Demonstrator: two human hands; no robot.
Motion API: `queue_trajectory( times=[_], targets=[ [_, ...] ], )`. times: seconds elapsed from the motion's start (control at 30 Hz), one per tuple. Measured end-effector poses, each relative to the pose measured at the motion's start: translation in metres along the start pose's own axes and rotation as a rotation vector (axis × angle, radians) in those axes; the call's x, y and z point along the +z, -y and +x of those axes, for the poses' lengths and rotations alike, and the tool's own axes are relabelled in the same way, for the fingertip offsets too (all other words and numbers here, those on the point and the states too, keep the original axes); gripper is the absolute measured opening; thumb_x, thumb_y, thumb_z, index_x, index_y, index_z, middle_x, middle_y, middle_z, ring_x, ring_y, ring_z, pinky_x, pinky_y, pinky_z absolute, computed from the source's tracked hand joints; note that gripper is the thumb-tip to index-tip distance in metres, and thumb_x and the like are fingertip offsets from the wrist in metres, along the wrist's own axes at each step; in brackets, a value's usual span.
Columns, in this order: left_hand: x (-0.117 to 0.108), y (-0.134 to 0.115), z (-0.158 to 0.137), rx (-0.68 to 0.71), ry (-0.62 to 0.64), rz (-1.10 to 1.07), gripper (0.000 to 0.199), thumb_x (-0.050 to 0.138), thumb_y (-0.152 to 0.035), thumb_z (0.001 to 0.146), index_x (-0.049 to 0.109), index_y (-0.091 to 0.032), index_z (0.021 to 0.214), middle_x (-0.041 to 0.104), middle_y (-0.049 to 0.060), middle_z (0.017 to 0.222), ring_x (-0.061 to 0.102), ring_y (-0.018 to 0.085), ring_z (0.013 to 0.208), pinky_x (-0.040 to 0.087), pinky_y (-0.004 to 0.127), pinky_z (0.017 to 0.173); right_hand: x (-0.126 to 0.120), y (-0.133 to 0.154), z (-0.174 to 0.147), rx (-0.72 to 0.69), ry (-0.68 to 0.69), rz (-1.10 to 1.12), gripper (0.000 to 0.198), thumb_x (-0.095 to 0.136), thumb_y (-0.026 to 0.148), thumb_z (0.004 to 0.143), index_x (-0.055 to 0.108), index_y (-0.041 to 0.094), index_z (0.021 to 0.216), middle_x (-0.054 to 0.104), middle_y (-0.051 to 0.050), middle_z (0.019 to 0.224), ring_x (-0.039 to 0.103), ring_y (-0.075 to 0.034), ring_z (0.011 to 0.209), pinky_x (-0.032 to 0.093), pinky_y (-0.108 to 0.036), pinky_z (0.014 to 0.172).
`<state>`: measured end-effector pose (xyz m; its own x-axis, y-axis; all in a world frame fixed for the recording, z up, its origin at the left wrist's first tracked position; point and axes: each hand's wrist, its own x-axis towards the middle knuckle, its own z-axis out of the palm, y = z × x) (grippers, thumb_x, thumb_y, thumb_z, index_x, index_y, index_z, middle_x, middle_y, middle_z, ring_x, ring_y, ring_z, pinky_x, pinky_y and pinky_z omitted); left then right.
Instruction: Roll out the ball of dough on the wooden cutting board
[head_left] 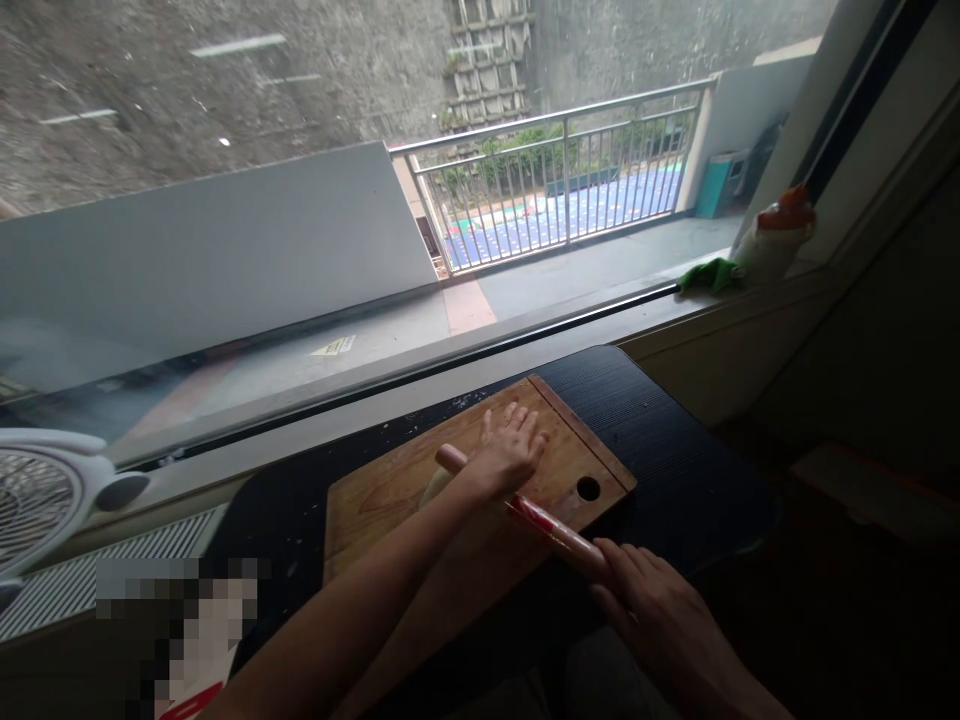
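Observation:
A wooden cutting board (375,490) lies on a black table, with a round hole near its right corner. Across it runs a rolling pin (551,525) bearing red print. My right hand (649,590) is closed around the pin's near end. My left hand (514,445) reaches over the pin, palm down, fingers spread just above or on the board; whether it touches the wood I cannot tell. The left wrist hides the pin's middle. Beside the pin's far end a pale, flat piece (431,490) shows partly from behind my left forearm; its kind is unclear.
Whitish specks dot the black table (675,440) behind and left of the board. A window ledge (420,385) runs along the back, with a bottle (776,235) and a green cloth (712,275) at its right. A white fan (45,500) stands at left.

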<state>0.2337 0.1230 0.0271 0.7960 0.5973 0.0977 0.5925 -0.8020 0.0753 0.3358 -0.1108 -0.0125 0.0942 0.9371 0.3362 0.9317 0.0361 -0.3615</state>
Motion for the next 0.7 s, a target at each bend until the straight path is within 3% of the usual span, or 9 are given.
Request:
queue_trajectory(
  times=[0.07, 0.13, 0.33, 0.4, 0.53, 0.63, 0.7],
  targets=[
    [0.002, -0.004, 0.017, -0.008, -0.045, -0.012, 0.050, 0.018, -0.043, 0.095, 0.045, -0.021, 0.132, 0.045, 0.005, 0.139, 0.022, 0.024, 0.137, 0.011, 0.052, 0.112, 0.001, 0.000, -0.001, -0.001, -0.026, -0.010, 0.031, 0.040, 0.031, 0.091, 0.049, 0.018, 0.118, 0.062, -0.006, 0.086, 0.059, -0.018, 0.072, 0.047, -0.031, 0.065],
    [-0.002, -0.007, 0.015, -0.034, -0.097, -0.009, 0.049, 0.018, -0.040, 0.096, 0.044, -0.020, 0.133, 0.047, 0.005, 0.137, 0.022, 0.023, 0.137, 0.009, 0.052, 0.112, 0.003, 0.002, -0.003, 0.004, -0.018, 0.000, 0.032, 0.040, 0.030, 0.091, 0.048, 0.018, 0.119, 0.062, -0.006, 0.087, 0.059, -0.018, 0.073, 0.047, -0.031, 0.066],
    [-0.023, 0.012, -0.065, -0.076, -0.134, 0.067, 0.046, 0.023, -0.035, 0.095, 0.042, -0.022, 0.135, 0.047, 0.004, 0.137, 0.025, 0.023, 0.136, 0.006, 0.052, 0.113, 0.000, 0.007, -0.006, -0.046, 0.086, 0.044, 0.039, 0.044, 0.026, 0.088, 0.043, 0.019, 0.127, 0.060, -0.006, 0.090, 0.057, -0.019, 0.075, 0.046, -0.032, 0.068],
    [-0.026, 0.024, -0.078, -0.088, -0.111, 0.097, 0.045, 0.026, -0.035, 0.094, 0.045, -0.020, 0.133, 0.045, 0.005, 0.138, 0.025, 0.024, 0.136, 0.007, 0.052, 0.113, -0.005, 0.006, -0.002, -0.063, 0.103, 0.060, 0.040, 0.046, 0.027, 0.088, 0.043, 0.019, 0.127, 0.060, -0.006, 0.091, 0.057, -0.018, 0.076, 0.046, -0.032, 0.067],
    [-0.017, 0.039, -0.045, -0.139, -0.048, 0.080, 0.049, 0.023, -0.041, 0.094, 0.044, -0.019, 0.133, 0.042, 0.006, 0.141, 0.024, 0.025, 0.136, 0.012, 0.054, 0.111, -0.013, 0.002, 0.009, -0.011, 0.063, 0.064, 0.035, 0.043, 0.031, 0.091, 0.046, 0.019, 0.123, 0.061, -0.006, 0.091, 0.056, -0.018, 0.077, 0.045, -0.032, 0.070],
    [-0.008, 0.037, -0.005, -0.178, -0.007, 0.023, 0.053, 0.019, -0.046, 0.094, 0.041, -0.019, 0.134, 0.039, 0.006, 0.142, 0.025, 0.025, 0.136, 0.017, 0.056, 0.108, -0.015, 0.001, 0.014, 0.052, 0.031, 0.048, 0.033, 0.039, 0.032, 0.093, 0.048, 0.018, 0.121, 0.061, -0.006, 0.090, 0.056, -0.019, 0.079, 0.045, -0.033, 0.071],
    [-0.006, 0.034, 0.006, -0.185, -0.005, 0.013, 0.053, 0.019, -0.046, 0.094, 0.041, -0.019, 0.134, 0.038, 0.006, 0.143, 0.025, 0.024, 0.136, 0.016, 0.055, 0.109, -0.013, 0.002, 0.013, 0.064, 0.044, 0.047, 0.033, 0.038, 0.032, 0.094, 0.048, 0.018, 0.121, 0.060, -0.006, 0.090, 0.056, -0.019, 0.079, 0.045, -0.033, 0.071]
  ],
)
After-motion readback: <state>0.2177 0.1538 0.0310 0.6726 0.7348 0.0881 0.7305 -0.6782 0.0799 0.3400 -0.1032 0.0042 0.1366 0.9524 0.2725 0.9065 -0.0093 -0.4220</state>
